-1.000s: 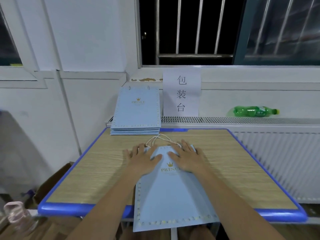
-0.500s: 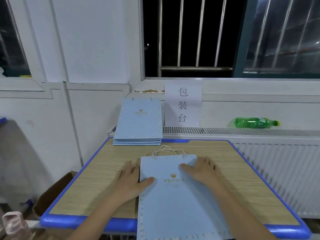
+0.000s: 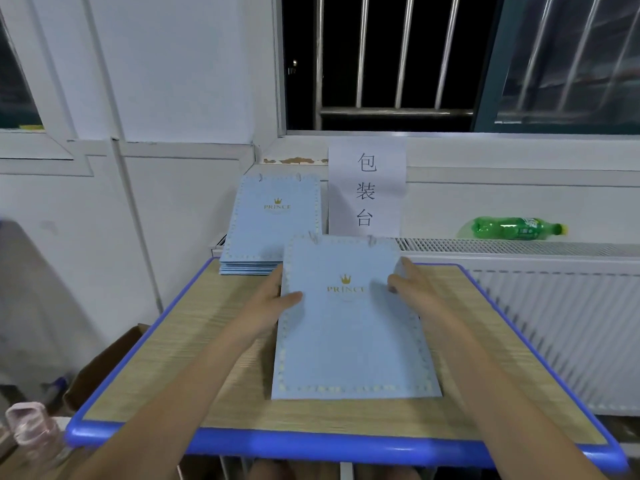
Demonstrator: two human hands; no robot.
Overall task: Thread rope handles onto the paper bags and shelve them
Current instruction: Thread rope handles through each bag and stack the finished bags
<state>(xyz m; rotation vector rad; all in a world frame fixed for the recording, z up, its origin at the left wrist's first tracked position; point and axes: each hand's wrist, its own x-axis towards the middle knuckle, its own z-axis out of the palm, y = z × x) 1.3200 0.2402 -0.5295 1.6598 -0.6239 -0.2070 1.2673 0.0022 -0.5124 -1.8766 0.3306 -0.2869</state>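
Two hands held one flat paper bag (image 3: 349, 327) by its side edges. On the left hand (image 3: 273, 303) the thumb lay across the bag's printed face near the gold crown while the fingers went behind the left edge, pinching the paper. On the right hand (image 3: 412, 289) the thumb pressed the face close to the right edge and the fingers curled around behind it, clamped on the bag as well. Both forearms reached in from the bottom of the view.

The bag was light blue with a dotted border and the word PRINCE under the crown. Short bits of rope handle (image 3: 371, 240) showed at its top edge. It was over the middle of a wood-topped table (image 3: 194, 341) with a blue rim; whether its lower edge touched the tabletop could not be told.

Behind it, at the table's far left, a stack of bags (image 3: 273, 230) leaned toward the wall. Beside the stack a paper sign (image 3: 367, 188) hung on the wall, and a green bottle (image 3: 516, 228) lay on the radiator (image 3: 571, 323).
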